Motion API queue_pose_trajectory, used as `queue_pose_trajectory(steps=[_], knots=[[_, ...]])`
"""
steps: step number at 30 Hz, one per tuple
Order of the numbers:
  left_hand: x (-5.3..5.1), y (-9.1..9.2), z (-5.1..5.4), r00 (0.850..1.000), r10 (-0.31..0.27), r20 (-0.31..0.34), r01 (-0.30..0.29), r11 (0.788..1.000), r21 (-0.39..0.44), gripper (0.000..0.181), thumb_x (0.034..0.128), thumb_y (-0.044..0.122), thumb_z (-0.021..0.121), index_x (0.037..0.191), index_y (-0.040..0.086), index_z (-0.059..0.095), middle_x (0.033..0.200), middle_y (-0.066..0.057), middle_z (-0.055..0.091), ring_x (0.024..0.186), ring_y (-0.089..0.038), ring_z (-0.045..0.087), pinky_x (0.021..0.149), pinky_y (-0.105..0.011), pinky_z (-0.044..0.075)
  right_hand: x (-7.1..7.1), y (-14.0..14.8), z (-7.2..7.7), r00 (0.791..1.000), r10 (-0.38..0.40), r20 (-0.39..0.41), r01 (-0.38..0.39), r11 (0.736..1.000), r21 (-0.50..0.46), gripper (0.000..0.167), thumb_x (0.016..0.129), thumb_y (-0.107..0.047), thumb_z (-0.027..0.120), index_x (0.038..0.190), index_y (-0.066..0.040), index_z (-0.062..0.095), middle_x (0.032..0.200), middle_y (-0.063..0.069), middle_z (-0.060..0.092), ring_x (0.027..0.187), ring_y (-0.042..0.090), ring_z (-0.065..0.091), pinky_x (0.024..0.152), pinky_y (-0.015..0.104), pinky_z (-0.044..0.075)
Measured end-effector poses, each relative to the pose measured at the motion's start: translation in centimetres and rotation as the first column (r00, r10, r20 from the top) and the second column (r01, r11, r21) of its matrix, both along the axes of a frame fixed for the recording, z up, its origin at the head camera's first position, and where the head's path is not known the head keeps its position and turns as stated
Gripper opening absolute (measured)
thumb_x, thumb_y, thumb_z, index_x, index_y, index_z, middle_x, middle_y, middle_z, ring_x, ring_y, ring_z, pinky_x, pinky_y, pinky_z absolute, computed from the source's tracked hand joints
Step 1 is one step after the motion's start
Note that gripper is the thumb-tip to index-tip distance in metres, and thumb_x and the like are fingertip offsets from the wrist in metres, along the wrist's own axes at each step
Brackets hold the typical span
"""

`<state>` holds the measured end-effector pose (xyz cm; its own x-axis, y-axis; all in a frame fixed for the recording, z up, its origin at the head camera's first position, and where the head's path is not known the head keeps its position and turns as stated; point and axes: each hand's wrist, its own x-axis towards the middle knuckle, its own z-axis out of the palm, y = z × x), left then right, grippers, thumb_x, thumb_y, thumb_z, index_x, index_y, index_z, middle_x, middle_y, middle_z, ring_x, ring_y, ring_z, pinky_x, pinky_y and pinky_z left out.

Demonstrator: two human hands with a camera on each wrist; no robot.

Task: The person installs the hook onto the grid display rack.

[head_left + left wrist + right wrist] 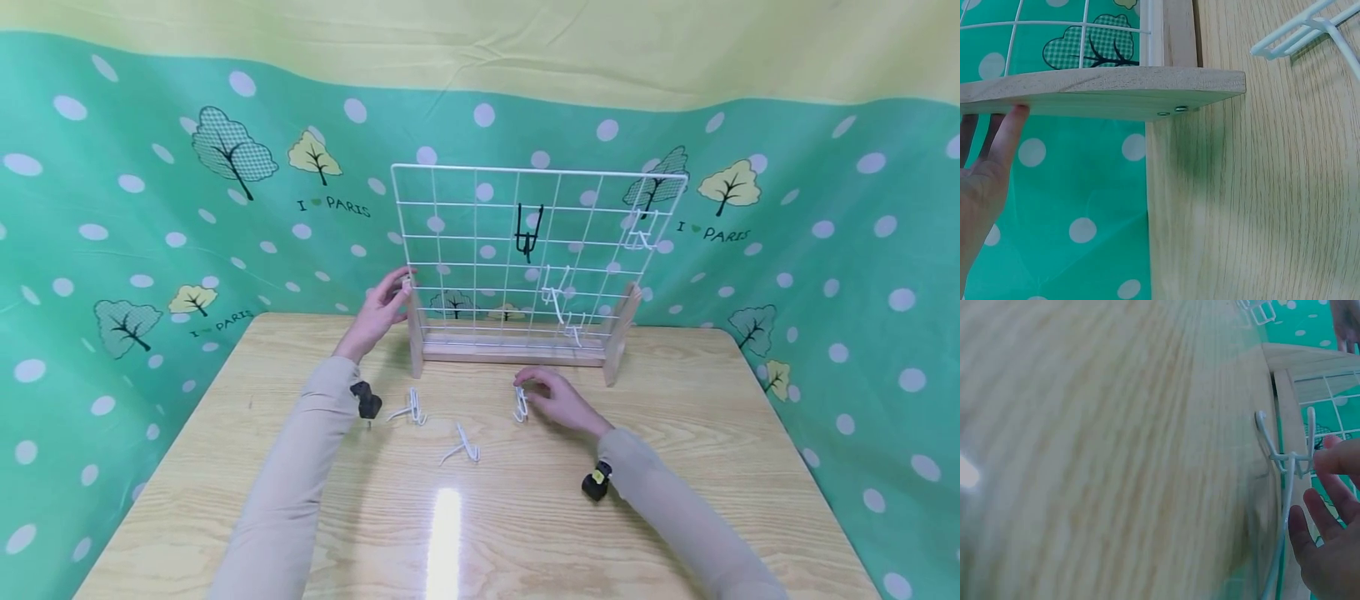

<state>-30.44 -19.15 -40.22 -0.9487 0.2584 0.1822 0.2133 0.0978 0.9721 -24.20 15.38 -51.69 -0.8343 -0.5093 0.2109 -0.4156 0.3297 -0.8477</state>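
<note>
- Left hand [378,310] held the rack's left upright [416,342]: my left wrist view showed one digit on its outer face and other fingers passing behind it.
- Right hand [557,400] pinched a white hook [521,407] by its wire, just in front of the rack [517,353]; I could not tell whether the hook touched the bench [525,517].
- Two more hooks lay loose on the bench to the left of the pinched one: the far hook [414,408] near the foot of the left upright, the near hook [465,446] closer to me.
- I saw the rack standing at the back of the bench, a white wire grid on wooden supports, with screws [1180,109] in the left upright's outer face.
- Four hooks hung on the grid: a black hook [527,242] around the upper middle, an upper white hook [639,242] by the right edge, a middle white hook [553,294] right of centre and a low white hook [573,332] just below it.
- Behind it all I had a green dotted cloth [247,242] with printed trees.
</note>
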Motion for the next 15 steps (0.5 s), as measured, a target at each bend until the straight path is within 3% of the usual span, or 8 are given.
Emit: queue_pose_trajectory(steps=[15], knots=[[-0.27,-0.17,-0.37,1.000,-0.006,0.003,0.006,1.000,0.008,0.048,0.1042,0.015,0.044,0.149,0.004,0.031,0.141,-0.027,0.038,0.131,-0.042,0.037,0.101,-0.056,0.043,-0.43,0.00,-0.86,0.998,-0.058,0.027,0.056,0.997,0.059,0.022,0.088,0.002,0.065,0.109,-0.002,0.065,0.109,0.008,0.063,0.104,0.026,0.057,0.096,0.044,0.047]])
